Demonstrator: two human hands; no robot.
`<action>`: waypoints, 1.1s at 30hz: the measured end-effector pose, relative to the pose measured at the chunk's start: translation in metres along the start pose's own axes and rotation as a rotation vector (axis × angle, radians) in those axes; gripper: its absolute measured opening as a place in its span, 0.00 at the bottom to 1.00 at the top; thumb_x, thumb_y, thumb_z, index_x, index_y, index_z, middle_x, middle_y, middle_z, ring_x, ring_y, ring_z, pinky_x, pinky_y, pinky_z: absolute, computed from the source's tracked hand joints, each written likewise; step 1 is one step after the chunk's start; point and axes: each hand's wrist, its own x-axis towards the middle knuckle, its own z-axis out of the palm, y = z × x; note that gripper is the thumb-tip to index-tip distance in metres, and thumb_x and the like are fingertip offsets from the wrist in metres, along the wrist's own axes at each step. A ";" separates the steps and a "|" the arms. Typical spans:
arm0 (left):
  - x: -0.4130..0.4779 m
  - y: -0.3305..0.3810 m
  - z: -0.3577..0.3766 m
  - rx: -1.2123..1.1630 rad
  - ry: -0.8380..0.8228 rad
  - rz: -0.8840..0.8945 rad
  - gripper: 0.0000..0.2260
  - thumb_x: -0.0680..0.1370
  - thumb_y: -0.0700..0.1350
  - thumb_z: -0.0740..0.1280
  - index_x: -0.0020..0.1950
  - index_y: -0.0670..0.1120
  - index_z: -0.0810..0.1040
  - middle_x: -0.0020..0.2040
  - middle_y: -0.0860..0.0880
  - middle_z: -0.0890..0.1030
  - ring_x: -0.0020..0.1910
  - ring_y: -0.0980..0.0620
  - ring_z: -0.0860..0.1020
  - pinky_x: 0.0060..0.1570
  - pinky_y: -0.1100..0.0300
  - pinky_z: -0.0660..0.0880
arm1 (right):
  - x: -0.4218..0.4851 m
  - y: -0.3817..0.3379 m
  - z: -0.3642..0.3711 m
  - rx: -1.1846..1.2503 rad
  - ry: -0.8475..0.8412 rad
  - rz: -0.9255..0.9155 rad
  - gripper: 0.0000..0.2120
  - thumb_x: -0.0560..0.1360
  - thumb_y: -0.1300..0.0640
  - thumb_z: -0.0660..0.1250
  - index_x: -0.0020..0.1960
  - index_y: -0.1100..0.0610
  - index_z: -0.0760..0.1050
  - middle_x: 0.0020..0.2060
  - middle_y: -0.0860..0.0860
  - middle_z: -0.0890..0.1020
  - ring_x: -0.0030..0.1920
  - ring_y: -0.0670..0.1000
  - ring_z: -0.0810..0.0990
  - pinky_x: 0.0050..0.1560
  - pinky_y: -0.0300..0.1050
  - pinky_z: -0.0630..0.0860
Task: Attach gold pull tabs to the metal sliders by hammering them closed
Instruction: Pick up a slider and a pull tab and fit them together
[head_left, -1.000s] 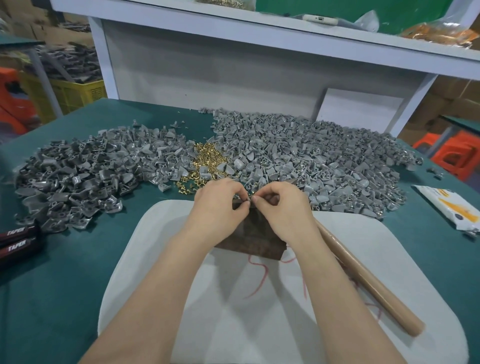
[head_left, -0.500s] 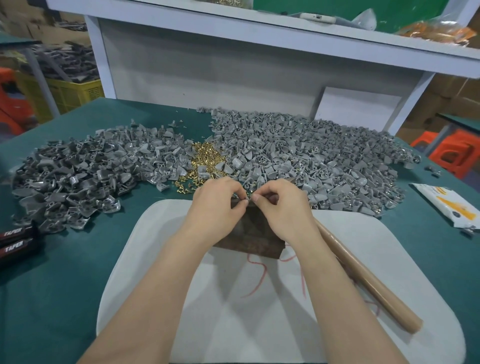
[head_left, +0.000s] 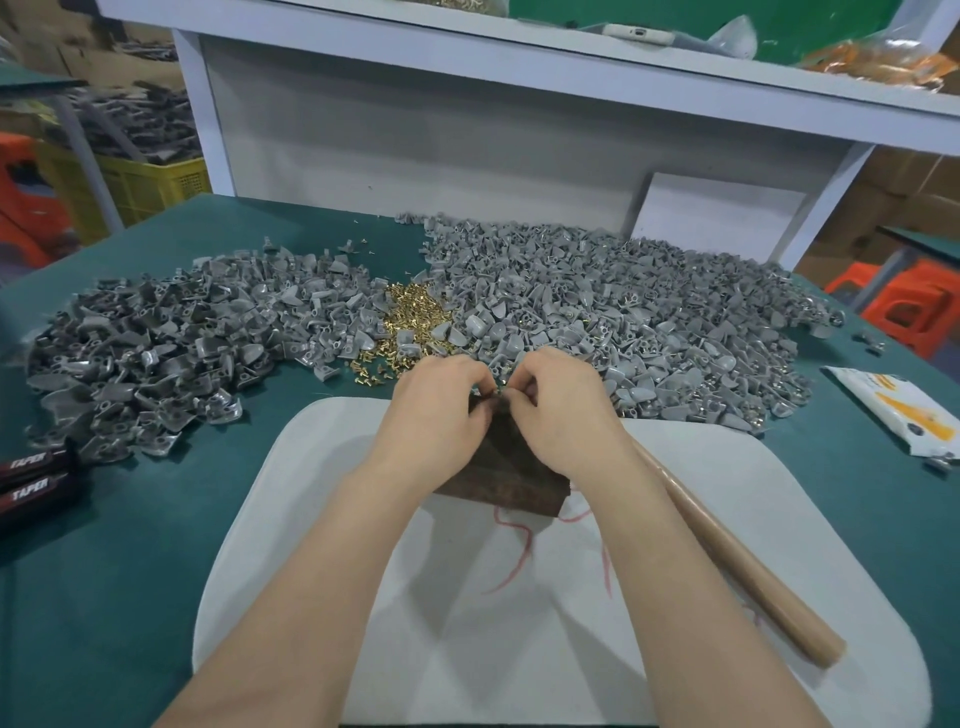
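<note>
My left hand (head_left: 441, 410) and my right hand (head_left: 556, 410) meet fingertip to fingertip over the far edge of a dark brown block (head_left: 511, 486). Between the fingers both hands pinch a small part, mostly hidden, so I cannot tell its shape. A small heap of gold tabs (head_left: 410, 322) lies just beyond my hands. Grey metal sliders lie in a large pile on the left (head_left: 156, 353) and a larger pile on the right (head_left: 623, 312). The hammer's wooden handle (head_left: 743, 561) lies on the white pad to the right of my right forearm; its head is hidden.
The block sits on a white pad (head_left: 311, 571) on the green table (head_left: 104, 571). Two dark "TAPER" packs (head_left: 36, 478) lie at the left edge, a white and orange packet (head_left: 893, 410) at the right. A white shelf frame (head_left: 519, 62) stands behind the piles.
Both hands stay together over the block's far edge, with only small finger movements on the pinched part. The view shifted slightly.
</note>
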 end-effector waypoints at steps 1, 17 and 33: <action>0.000 0.000 0.000 0.002 0.001 0.005 0.06 0.77 0.44 0.66 0.51 0.46 0.80 0.51 0.49 0.80 0.55 0.46 0.73 0.57 0.50 0.68 | 0.002 -0.003 -0.003 -0.047 -0.024 0.002 0.03 0.77 0.60 0.63 0.44 0.55 0.73 0.43 0.49 0.71 0.47 0.52 0.73 0.49 0.45 0.70; -0.003 0.001 -0.003 0.004 0.009 -0.033 0.04 0.77 0.46 0.65 0.48 0.49 0.79 0.50 0.52 0.80 0.54 0.48 0.73 0.57 0.52 0.68 | 0.004 0.005 -0.009 0.124 -0.108 0.085 0.07 0.77 0.60 0.64 0.52 0.57 0.79 0.48 0.53 0.81 0.48 0.52 0.78 0.53 0.46 0.74; -0.004 0.006 -0.007 -0.039 0.002 -0.083 0.05 0.76 0.47 0.67 0.42 0.53 0.73 0.44 0.55 0.75 0.52 0.50 0.74 0.59 0.50 0.70 | -0.012 0.057 -0.036 -0.009 -0.049 0.405 0.07 0.77 0.52 0.63 0.48 0.56 0.69 0.42 0.54 0.80 0.43 0.56 0.81 0.42 0.49 0.76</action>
